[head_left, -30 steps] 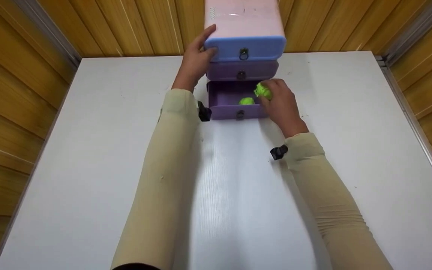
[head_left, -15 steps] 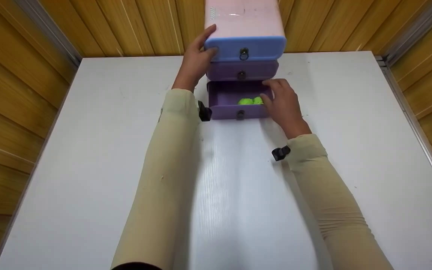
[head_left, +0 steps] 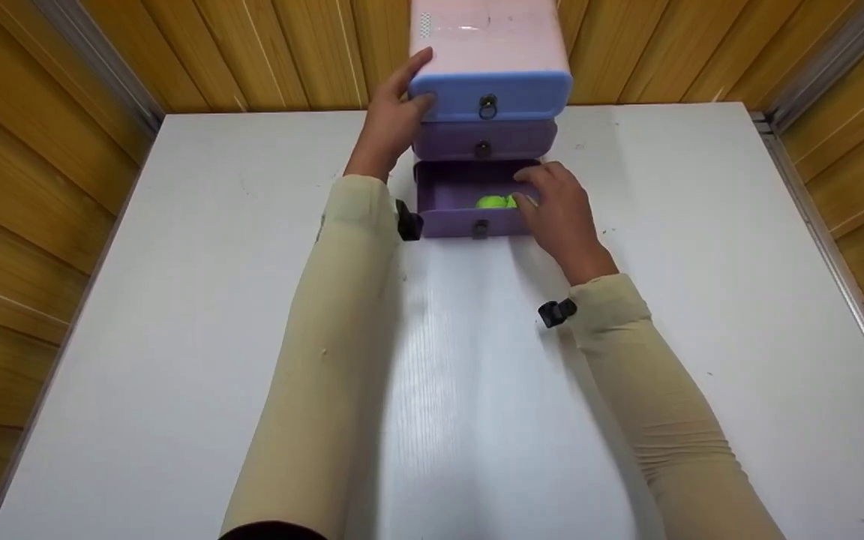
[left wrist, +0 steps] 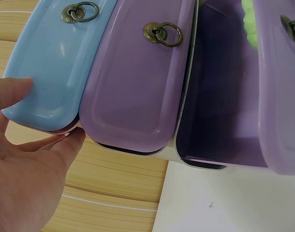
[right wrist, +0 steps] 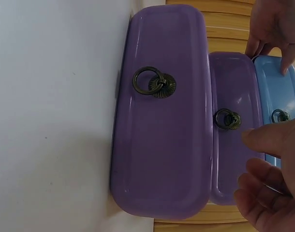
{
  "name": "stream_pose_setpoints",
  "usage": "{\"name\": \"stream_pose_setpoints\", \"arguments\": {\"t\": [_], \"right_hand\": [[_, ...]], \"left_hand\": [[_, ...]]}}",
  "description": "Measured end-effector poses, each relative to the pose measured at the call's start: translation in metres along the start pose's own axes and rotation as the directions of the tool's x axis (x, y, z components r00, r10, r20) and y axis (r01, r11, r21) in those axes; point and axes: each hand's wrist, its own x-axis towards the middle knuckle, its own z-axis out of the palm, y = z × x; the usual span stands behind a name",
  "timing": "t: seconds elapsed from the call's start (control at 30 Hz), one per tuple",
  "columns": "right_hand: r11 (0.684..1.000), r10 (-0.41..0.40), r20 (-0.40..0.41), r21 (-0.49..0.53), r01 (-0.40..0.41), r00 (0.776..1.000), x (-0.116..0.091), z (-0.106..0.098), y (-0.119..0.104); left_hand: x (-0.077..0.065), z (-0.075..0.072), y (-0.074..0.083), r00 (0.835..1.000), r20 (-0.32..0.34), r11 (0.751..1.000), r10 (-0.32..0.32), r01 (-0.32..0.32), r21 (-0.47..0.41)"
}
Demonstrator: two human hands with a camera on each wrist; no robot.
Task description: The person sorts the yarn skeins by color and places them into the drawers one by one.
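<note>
A small drawer cabinet (head_left: 488, 41) has a pink top, a blue top drawer (head_left: 451, 99) and a purple middle drawer (head_left: 447, 141). Its bottom purple drawer (head_left: 443, 223) is pulled out, and two bright green crumpled balls (head_left: 490, 202) lie inside, one partly hidden by my right hand. My left hand (head_left: 389, 124) holds the cabinet's upper left corner, its thumb on the blue front and its fingers along the side. Over the right end of the bottom drawer hovers my right hand (head_left: 563, 217), fingers loosely bent with nothing in them, as the right wrist view confirms.
The cabinet stands at the back edge of a white table (head_left: 469, 360), against a wood-panelled wall (head_left: 289, 52). Brass ring pulls (left wrist: 162, 34) stick out from the drawer fronts. Black wrist cameras (head_left: 556, 312) sit on both sleeves.
One second ago my right hand held a green ball over the bottom drawer; it has let the ball go beside the other. The hand then shifted slightly. My left hand has kept its place.
</note>
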Motion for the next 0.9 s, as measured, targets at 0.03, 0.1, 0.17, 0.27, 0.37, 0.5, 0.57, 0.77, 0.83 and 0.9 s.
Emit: {"name": "stream_pose_setpoints", "arguments": {"t": [0.03, 0.1, 0.17, 0.27, 0.37, 0.5, 0.57, 0.77, 0.83, 0.9], "right_hand": [[1.000, -0.005, 0.004, -0.001, 0.005, 1.000, 0.000, 0.001, -0.001], [1.000, -0.016, 0.011, 0.002, 0.016, 1.000, 0.000, 0.003, -0.004], [0.999, -0.031, 0.025, -0.011, 0.032, 0.999, 0.000, 0.005, -0.006], [0.999, -0.039, 0.064, -0.030, 0.041, 0.997, -0.001, 0.010, -0.009], [0.997, -0.038, 0.117, -0.068, 0.047, 0.992, -0.002, 0.015, -0.011], [0.991, -0.062, 0.142, -0.113, 0.078, 0.988, -0.004, 0.021, -0.010], [0.986, -0.083, 0.135, -0.132, 0.101, 0.987, -0.004, 0.022, -0.009], [0.978, -0.110, 0.109, -0.166, 0.127, 0.988, -0.004, 0.023, -0.010], [0.977, -0.116, 0.100, -0.170, 0.131, 0.988, -0.004, 0.024, -0.010], [0.976, -0.122, 0.090, -0.171, 0.136, 0.988, -0.003, 0.025, -0.010]], "left_hand": [[0.000, -0.001, 0.001, 1.000, -0.002, 1.000, 0.002, -0.002, 0.001], [0.001, -0.002, 0.002, 1.000, -0.007, 1.000, 0.005, -0.005, 0.006], [0.001, -0.003, 0.002, 1.000, -0.011, 1.000, 0.007, -0.006, 0.013], [0.001, -0.003, 0.003, 1.000, -0.008, 1.000, -0.007, 0.007, 0.004], [0.001, -0.003, 0.001, 1.000, -0.007, 1.000, -0.011, 0.011, 0.005], [0.003, -0.002, -0.002, 1.000, -0.010, 1.000, -0.014, 0.015, 0.012], [0.004, -0.001, -0.003, 1.000, -0.009, 1.000, -0.019, 0.019, 0.004], [0.004, -0.001, -0.001, 1.000, -0.004, 1.000, -0.023, 0.023, 0.013], [0.003, -0.001, -0.001, 1.000, -0.001, 1.000, -0.023, 0.023, 0.012], [0.003, 0.000, -0.001, 1.000, 0.002, 1.000, -0.022, 0.022, 0.013]]}}
